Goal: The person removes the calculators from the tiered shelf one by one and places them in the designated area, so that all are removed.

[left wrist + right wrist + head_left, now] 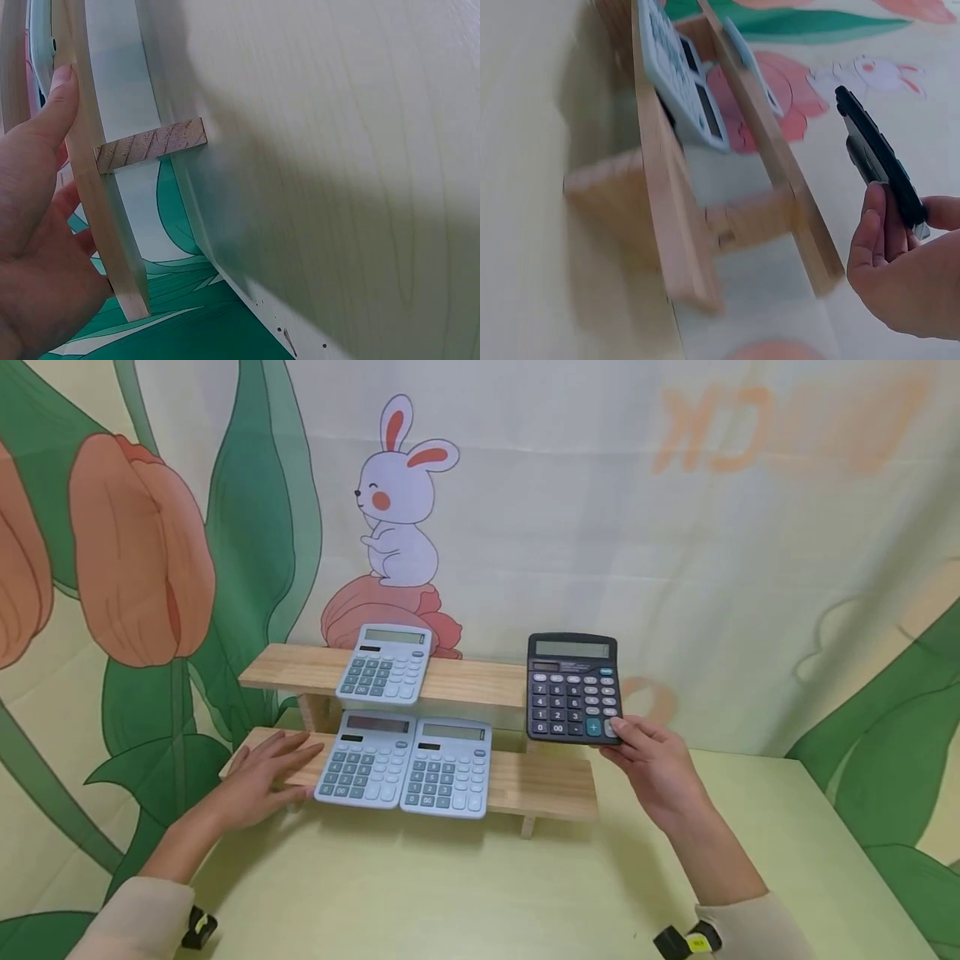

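A black calculator (574, 689) is pinched at its lower right corner between the thumb and fingers of my right hand (656, 768). It is held up in front of the right end of the shelf, and the right wrist view shows the calculator (881, 154) edge-on, away from the wood. My left hand (258, 781) rests with spread fingers on the left end of the lower tier (543, 781). Its thumb tip is right at the edge of a light blue calculator (365, 758). Beside that one leans a second light blue calculator (447, 768); a third calculator (385, 664) stands on the upper tier (480, 681).
The two-tier wooden shelf stands on a pale table (450, 893), and a short wooden leg (154, 146) shows beneath it. Behind hangs a cloth backdrop (555, 510) printed with a rabbit, tulips and leaves.
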`<state>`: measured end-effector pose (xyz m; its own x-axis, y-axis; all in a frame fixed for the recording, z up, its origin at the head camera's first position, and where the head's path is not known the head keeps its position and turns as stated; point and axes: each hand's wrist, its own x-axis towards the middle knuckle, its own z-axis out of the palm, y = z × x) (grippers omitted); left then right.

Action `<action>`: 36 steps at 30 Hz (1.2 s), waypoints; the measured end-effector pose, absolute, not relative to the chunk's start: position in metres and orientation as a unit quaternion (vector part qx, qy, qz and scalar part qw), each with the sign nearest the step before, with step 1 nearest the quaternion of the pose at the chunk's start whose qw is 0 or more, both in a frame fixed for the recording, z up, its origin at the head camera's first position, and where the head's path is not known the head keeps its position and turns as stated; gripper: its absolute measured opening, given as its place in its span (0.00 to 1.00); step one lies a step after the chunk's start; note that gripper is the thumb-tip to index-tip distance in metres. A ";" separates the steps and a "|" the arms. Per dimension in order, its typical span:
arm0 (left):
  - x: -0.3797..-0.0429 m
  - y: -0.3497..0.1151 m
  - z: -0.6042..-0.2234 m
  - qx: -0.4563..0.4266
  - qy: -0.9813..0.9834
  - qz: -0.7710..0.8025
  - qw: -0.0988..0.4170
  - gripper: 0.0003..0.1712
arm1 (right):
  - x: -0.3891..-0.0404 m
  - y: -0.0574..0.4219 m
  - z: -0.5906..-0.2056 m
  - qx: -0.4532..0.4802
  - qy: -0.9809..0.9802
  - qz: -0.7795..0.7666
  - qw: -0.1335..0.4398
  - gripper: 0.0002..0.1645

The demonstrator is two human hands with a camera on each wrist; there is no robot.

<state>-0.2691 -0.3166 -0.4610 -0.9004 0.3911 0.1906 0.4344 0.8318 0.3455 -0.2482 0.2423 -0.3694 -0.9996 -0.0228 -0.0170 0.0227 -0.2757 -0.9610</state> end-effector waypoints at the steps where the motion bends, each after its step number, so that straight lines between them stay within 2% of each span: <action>1: -0.269 -0.317 -0.461 -0.216 -0.955 -0.194 0.055 0.42 | -0.246 0.249 -0.369 0.003 0.602 -0.798 0.015 0.06; 14: -0.268 -0.317 -0.462 -0.214 -0.955 -0.198 0.057 0.42 | -0.241 0.326 -0.383 0.020 0.637 -0.771 0.004 0.11; 21: -0.269 -0.314 -0.462 -0.213 -0.955 -0.200 0.057 0.42 | -0.236 0.358 -0.402 0.029 0.611 -0.791 0.019 0.08; 33: -0.267 -0.315 -0.461 -0.212 -0.955 -0.201 0.058 0.42 | -0.238 0.383 -0.445 0.093 0.615 -0.781 0.057 0.06; 36: -0.268 -0.315 -0.461 -0.211 -0.955 -0.202 0.058 0.42 | -0.244 0.385 -0.457 0.104 0.631 -0.766 0.062 0.10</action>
<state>-0.2679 -0.3151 -0.4610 -0.9043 0.3796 0.1954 0.4262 0.8293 0.3613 -0.2438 0.3849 -0.4571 -0.9706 0.0362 -0.2381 0.2267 -0.1958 -0.9541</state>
